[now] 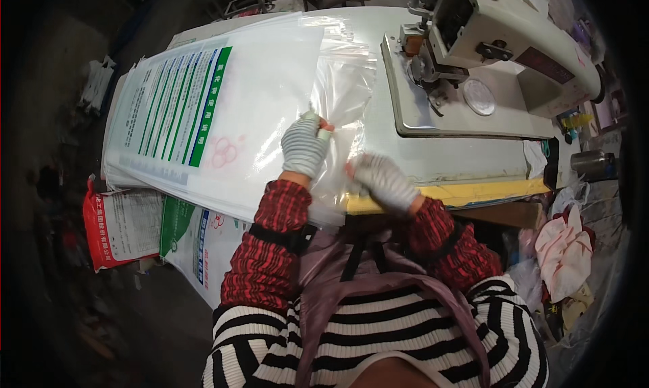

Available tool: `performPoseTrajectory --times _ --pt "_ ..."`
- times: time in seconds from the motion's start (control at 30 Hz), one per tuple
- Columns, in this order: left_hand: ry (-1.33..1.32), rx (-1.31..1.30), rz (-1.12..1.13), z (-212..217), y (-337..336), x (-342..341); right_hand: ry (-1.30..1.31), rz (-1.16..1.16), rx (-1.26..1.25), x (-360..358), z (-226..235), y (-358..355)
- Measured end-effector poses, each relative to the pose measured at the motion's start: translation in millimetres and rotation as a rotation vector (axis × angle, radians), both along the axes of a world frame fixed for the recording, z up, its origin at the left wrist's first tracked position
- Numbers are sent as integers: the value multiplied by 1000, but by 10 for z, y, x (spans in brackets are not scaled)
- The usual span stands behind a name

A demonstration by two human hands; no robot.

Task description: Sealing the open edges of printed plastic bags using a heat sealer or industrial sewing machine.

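Left hand: we see the left hand [305, 148] in a pale knit glove with bare fingertips, lying over the right part of the printed stack, its fingers bent inward by the clear film; we cannot tell whether they pinch it.
Right hand: our right hand [385, 179], also gloved, is blurred beside the film, fingers pointing left and partly curled; we cannot tell how far open it is or whether it grips anything.
Printed stack: we find the white printed stack [270, 77] flat on the left half of the pale table [466, 159], its top sheet bearing green and blue stripes and pink rings.
Clear film: the shiny, wrinkled clear film [348, 83] runs along the stack's right edge.
Sewing machine: we have a cream sewing machine [514, 43] at the upper right, a round clear disc [478, 97] on its bed.
Yellow strip: a yellow strip [466, 192] lines the table's near edge, right of our hands.
Lower left: we see a red-and-white bag [128, 229] beside a green-and-white one.
Far right: a dark metal cup [593, 165] sits above a crumpled pink cloth [566, 256].
Clothing: we wear red-and-black sleeves [260, 266] and a mauve apron [405, 283].
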State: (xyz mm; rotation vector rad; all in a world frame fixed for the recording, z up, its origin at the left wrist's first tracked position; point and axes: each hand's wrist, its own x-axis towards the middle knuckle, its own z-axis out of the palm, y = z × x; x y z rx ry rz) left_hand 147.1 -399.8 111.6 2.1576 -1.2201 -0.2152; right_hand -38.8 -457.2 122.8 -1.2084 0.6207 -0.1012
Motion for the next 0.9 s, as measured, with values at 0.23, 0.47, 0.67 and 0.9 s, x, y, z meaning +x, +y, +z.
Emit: performPoseTrajectory --times 0.23,0.47,0.67,0.9 --pt "363 -165 95 70 79 -1 -1 -213 -391 727 -16 -456" --pt "214 -385 420 17 51 100 -45 -318 -232 692 -223 -488" --pt "342 -410 354 173 137 150 -214 -660 -692 487 -66 -294" --pt "344 -320 320 178 137 14 -33 -198 -770 889 231 -295"
